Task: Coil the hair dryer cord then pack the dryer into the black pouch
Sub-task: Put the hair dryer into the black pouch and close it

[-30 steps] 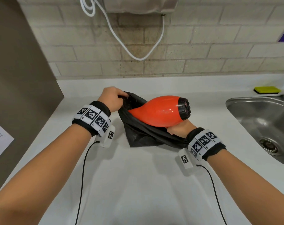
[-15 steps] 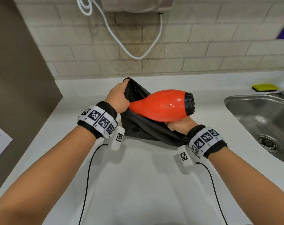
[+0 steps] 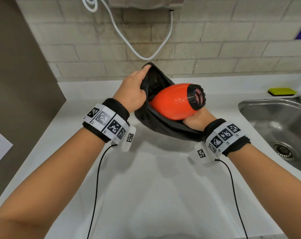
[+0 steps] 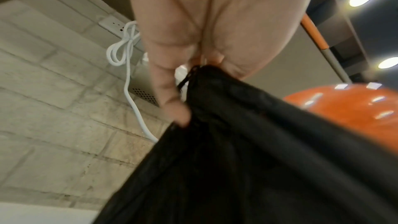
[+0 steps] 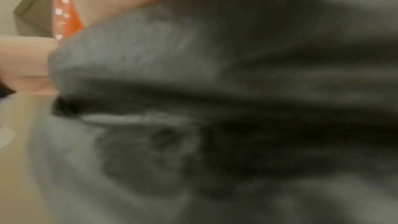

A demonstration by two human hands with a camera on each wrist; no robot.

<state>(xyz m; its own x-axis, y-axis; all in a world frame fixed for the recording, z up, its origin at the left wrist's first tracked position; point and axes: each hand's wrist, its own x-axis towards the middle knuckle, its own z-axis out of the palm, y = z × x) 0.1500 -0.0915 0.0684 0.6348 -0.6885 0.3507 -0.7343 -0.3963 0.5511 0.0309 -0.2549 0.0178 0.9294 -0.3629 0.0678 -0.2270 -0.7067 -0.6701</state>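
Both hands have risen since a second ago, lifting the pouch (image 3: 165, 125) clear of the counter (image 3: 146, 187); earlier it sagged onto the surface. The left hand (image 3: 132, 94) has gone higher and farther back, its fingers curled over the pouch's rim and pulling the mouth open toward the brick wall (image 3: 215, 54). In the left wrist view the fingers (image 4: 170, 91) pinch the black fabric at its drawstring edge. The dryer (image 3: 175, 102), orange with a black grille end, has tilted so the grille now faces more toward the camera; its narrow end sits inside the pouch mouth while most of the body is still outside. The right hand (image 3: 196, 119) is beneath the dryer, against the pouch's lower edge; its fingers are hidden, so its grip cannot be told. The right wrist view is blurred dark fabric. A sink (image 3: 275, 128) lies to the right, a yellow sponge (image 3: 281, 91) behind it, and a white cable (image 3: 129, 44) hangs on the wall.
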